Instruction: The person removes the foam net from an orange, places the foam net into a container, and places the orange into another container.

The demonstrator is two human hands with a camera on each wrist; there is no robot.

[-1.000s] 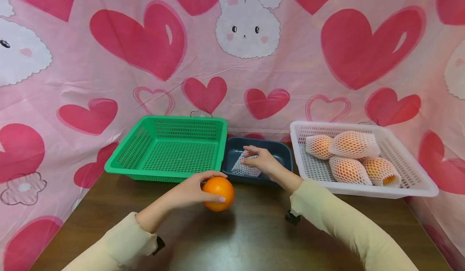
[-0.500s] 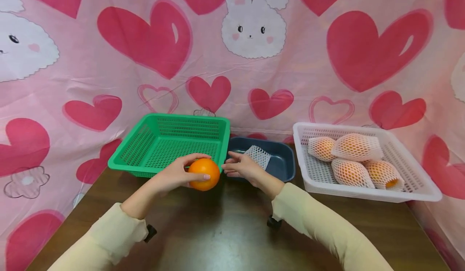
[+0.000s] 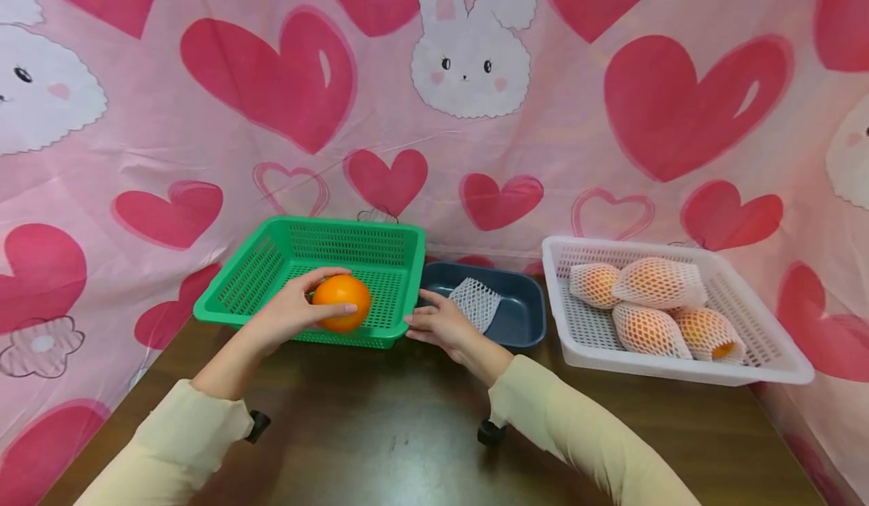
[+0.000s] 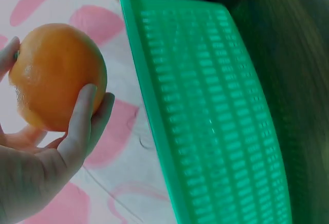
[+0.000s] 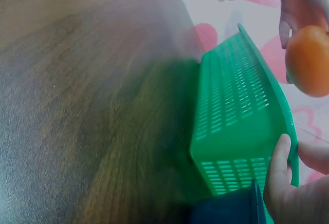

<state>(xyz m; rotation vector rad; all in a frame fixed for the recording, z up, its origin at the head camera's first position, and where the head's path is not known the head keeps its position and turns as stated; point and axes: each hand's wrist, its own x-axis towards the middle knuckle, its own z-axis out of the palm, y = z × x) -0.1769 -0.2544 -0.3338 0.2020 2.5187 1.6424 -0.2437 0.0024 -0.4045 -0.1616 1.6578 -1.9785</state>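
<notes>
My left hand (image 3: 290,311) grips a bare orange (image 3: 342,303) between thumb and fingers. In the head view the orange overlaps the near rim of the green basket (image 3: 237,318); in the left wrist view the orange (image 4: 59,77) is held up beside the rim, above basket level. My right hand (image 3: 444,330) is at the basket's near right corner. The right wrist view shows its thumb and fingers (image 5: 280,162) on either side of the green rim, pinching it. A white foam net sleeve (image 3: 477,302) lies in the dark blue tray (image 3: 526,325) just beyond that hand.
On the right stands a white basket (image 3: 767,366) with several oranges (image 3: 652,330) in foam net sleeves. All the containers sit along the back of the brown wooden table (image 3: 380,430). A pink heart-patterned cloth (image 3: 400,129) hangs behind.
My left hand has carried the orange leftward and up, to the green basket. The right hand has left the foam net sleeve in the tray and moved left to the basket's corner.
</notes>
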